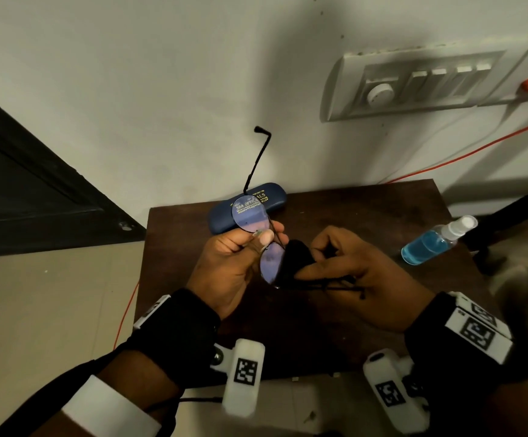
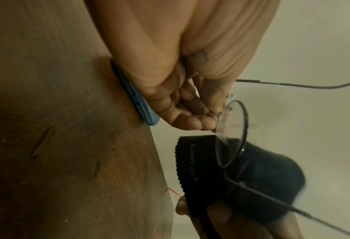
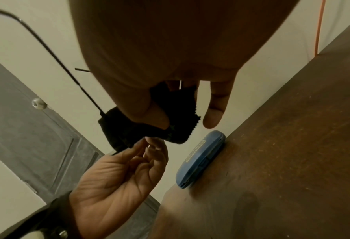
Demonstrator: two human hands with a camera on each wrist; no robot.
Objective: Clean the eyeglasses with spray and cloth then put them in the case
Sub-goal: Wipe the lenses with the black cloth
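The left hand (image 1: 229, 263) pinches the eyeglasses (image 1: 258, 234) at the bridge between thumb and fingertips, holding them above the tabletop (image 1: 335, 209) with one arm of the frame sticking up toward the wall. The right hand (image 1: 360, 272) grips a black cloth (image 1: 297, 257), fingers curled round it, and presses it against the nearer lens. A closed blue case (image 1: 275, 197) lies at the far edge of the tabletop behind the glasses, and a spray bottle (image 1: 436, 241) of blue liquid lies on its side to the right.
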